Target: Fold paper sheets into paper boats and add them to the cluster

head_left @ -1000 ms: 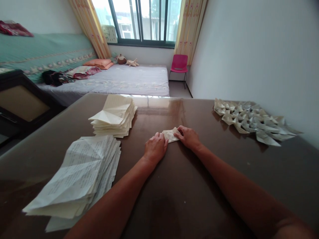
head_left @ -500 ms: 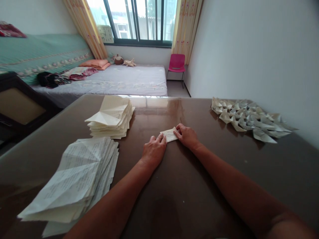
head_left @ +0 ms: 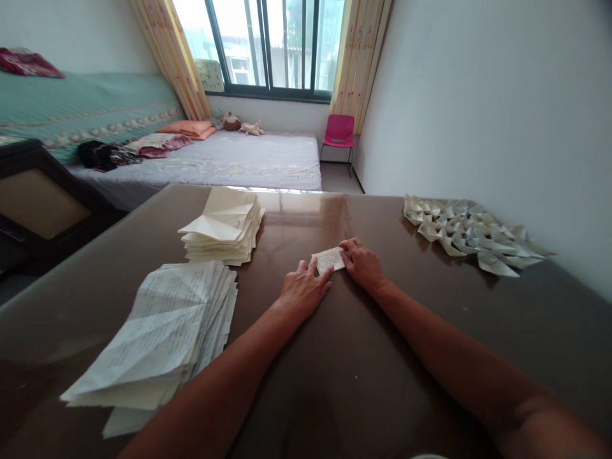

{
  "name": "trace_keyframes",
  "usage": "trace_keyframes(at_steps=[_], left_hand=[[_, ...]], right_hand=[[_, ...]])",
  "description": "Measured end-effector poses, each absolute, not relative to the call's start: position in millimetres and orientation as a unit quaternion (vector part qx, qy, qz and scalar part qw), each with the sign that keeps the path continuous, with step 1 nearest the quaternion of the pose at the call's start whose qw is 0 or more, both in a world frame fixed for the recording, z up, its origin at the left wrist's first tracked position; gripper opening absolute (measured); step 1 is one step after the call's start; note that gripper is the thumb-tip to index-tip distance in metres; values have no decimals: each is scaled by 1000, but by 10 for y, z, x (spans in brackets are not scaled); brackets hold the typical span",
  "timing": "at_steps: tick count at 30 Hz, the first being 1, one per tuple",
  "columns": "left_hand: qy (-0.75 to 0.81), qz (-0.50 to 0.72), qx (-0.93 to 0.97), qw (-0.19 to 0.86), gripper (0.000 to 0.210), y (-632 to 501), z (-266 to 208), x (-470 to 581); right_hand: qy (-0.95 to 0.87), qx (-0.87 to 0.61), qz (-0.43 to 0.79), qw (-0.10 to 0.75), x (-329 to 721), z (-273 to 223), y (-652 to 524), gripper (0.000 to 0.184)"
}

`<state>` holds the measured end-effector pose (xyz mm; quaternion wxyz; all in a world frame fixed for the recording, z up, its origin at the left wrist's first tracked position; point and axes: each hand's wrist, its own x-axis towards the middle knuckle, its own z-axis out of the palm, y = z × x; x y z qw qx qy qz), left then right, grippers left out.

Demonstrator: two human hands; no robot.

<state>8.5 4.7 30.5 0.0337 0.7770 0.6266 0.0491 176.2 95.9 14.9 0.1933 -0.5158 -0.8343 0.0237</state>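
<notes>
A small folded paper (head_left: 329,259) with handwriting on it lies on the brown table, between my two hands. My left hand (head_left: 305,285) holds its left side, with the thumb at the near edge and a finger at the left edge. At the right end, the fingers of my right hand (head_left: 362,262) are closed on the paper and cover that edge. A stack of creased white written sheets (head_left: 157,319) lies to the left of my left forearm. Behind it sits a stack of creased cream sheets (head_left: 224,220).
Many folded paper boats (head_left: 471,229) stand grouped at the table's right rear, near the white wall. Beyond the glossy table (head_left: 329,357) are a bed (head_left: 268,156), a pink chair (head_left: 339,132) and a window. A dark wooden cabinet (head_left: 43,197) is at far left.
The thumb and finger of my left hand have spread apart around the paper's near left corner, showing more of its written face. My right hand keeps its hold. The camera view has shifted slightly.
</notes>
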Motion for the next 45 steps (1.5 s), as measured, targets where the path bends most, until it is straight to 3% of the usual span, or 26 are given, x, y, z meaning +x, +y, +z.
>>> trace_keyframes(at_steps=[3,6,11,16,31,38,45], left_hand=[[621,54,781,19,41,55,277,91],[613,53,788,13,39,62,259,71],[592,73,803,9,41,66,266,14],[601,96,793,3,36,15,279,21],[587,70,806,-31,33,2,307,81],[597,57,800,-9,33,36,333,128],[635,143,758,34,35,32,323,32]], right_hand=[[-901,-380,37,206,1750,180,852,36],[-953,-258,82,139,1732,169,718,47],[-942,-323,70,49,1892,63,648,74],[-926,-376,6,26,2023,5,617,83],[-913,-408,4,29,1977,19,828,72],[-902,-419,53,89,1821,181,1099,46],[-937,-344,58,31,1542,420,1208,55]])
